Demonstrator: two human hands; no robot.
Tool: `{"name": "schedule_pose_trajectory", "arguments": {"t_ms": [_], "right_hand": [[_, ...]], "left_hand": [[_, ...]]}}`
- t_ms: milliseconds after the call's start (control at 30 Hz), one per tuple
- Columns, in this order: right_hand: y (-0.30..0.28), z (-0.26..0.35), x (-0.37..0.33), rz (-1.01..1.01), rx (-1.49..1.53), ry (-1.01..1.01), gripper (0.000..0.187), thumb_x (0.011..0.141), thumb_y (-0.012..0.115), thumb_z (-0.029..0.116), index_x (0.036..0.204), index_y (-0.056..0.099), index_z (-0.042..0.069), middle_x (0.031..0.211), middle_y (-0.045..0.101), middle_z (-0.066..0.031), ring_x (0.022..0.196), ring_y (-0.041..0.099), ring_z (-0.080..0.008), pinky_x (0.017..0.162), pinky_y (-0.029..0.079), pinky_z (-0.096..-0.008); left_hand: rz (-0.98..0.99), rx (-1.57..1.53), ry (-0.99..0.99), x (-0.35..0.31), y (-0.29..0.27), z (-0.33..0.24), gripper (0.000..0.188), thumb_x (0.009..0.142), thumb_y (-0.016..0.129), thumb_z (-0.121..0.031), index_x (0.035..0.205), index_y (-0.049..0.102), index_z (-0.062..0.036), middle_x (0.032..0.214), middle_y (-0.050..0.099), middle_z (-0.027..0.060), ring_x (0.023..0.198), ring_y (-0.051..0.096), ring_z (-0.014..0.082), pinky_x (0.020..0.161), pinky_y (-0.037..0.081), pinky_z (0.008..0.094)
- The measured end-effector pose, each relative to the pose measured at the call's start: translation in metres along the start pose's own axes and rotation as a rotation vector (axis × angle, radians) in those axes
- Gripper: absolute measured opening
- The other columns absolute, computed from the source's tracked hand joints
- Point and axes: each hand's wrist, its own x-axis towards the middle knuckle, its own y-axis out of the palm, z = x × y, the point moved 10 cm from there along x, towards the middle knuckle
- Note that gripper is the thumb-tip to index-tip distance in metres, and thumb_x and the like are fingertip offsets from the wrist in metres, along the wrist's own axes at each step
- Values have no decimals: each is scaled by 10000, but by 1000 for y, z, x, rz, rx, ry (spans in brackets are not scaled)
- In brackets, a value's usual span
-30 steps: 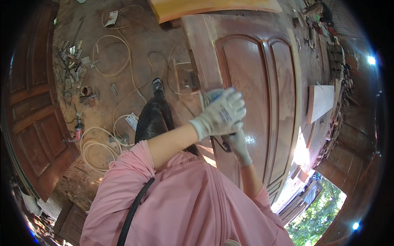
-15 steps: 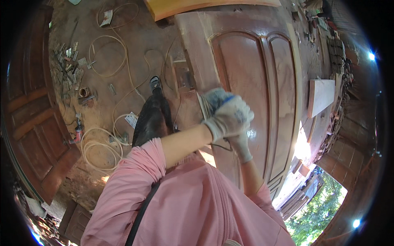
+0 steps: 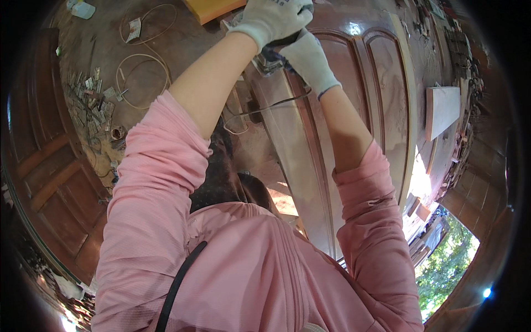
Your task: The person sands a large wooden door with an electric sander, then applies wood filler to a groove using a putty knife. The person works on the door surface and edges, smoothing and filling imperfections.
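In both gloved hands is a dark power sander (image 3: 269, 64) with a metal base, largely covered by the gloves. It is at the far left part of a brown wooden door (image 3: 296, 133) with arched raised panels. My left hand (image 3: 275, 21) is closed over the sander's far part. Nearer to me, my right hand (image 3: 311, 62) has its fingers wrapped round the sander's body. A dark cord (image 3: 271, 106) trails from the tool across the door's left edge. How flat the base sits on the wood is hidden.
Another panelled door (image 3: 52, 166) stands along the left. Coiled pale hose (image 3: 142, 77) and a heap of wood scraps (image 3: 94, 102) lie on the floor. A yellow-orange board (image 3: 213, 8) is at the far end. To the right sits a pale board (image 3: 442, 110).
Both hands have moved away from me to the door's far left part, carrying the sander along. My arms are now stretched out, and the cord has been drawn out across the door.
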Motion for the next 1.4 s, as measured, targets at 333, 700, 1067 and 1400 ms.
{"name": "schedule_pose_trajectory", "arguments": {"t_ms": [333, 700, 1067, 1400], "right_hand": [[-12, -104, -263, -30, -31, -9, 494, 846, 784, 437, 1193, 702, 95, 966, 747, -201, 939, 696, -433, 822, 557, -501], [-24, -240, -633, 191, -335, 331, 755, 853, 838, 279, 1493, 496, 74, 1468, 535, -182, 1365, 490, -366, 1168, 358, -471], [-24, -184, -526, 77, -629, -15, 702, 871, 810, 255, 1478, 513, 62, 1484, 523, -196, 1385, 476, -377, 1154, 381, -471], [-5, -53, -193, 56, -41, 63, 532, 833, 772, 476, 1178, 697, 78, 1043, 752, -209, 1031, 706, -395, 891, 559, -483]], "left_hand": [[34, -101, 122, -170, 49, -209, 142, 828, 651, -283, 805, 662, -144, 776, 689, 82, 810, 667, 302, 817, 497, 452], [340, -351, 499, -395, 133, -483, 155, 854, 654, -330, 826, 682, -181, 844, 652, 25, 859, 635, 207, 844, 458, 380], [405, -228, 389, -323, 132, -413, 199, 840, 661, -376, 790, 714, -192, 827, 666, 17, 839, 650, 207, 825, 459, 383], [55, -66, 140, -129, 27, -144, 177, 842, 656, -323, 814, 719, -160, 834, 702, 66, 848, 685, 284, 818, 519, 434]]}}
